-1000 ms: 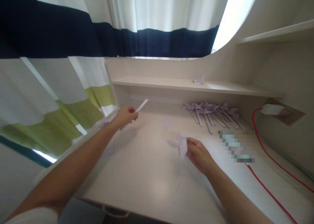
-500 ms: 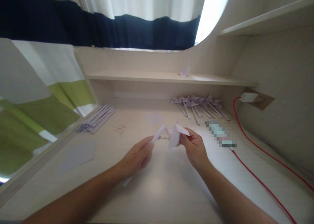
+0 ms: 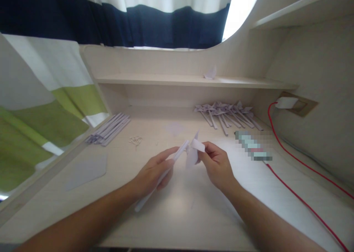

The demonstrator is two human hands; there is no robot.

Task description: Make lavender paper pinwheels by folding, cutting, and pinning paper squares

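My left hand [image 3: 152, 172] is closed on a long rolled white paper stick [image 3: 161, 178], which slants from the desk up to the right. My right hand [image 3: 217, 165] pinches a folded pale paper pinwheel head [image 3: 193, 150]. The stick's upper tip touches the pinwheel head between my hands, above the middle of the desk [image 3: 177, 211].
A pile of finished paper pinwheels [image 3: 226, 114] lies at the back right. A bundle of paper sticks [image 3: 108, 128] rests at the left edge, with a flat paper sheet [image 3: 86, 171] nearer and small bits [image 3: 135, 140] between. A red cable [image 3: 300, 171] runs along the right.
My left hand brought a paper stick from the far left to the middle of the desk. Its tip now meets the pinwheel head in my right hand. The camera tilted down.
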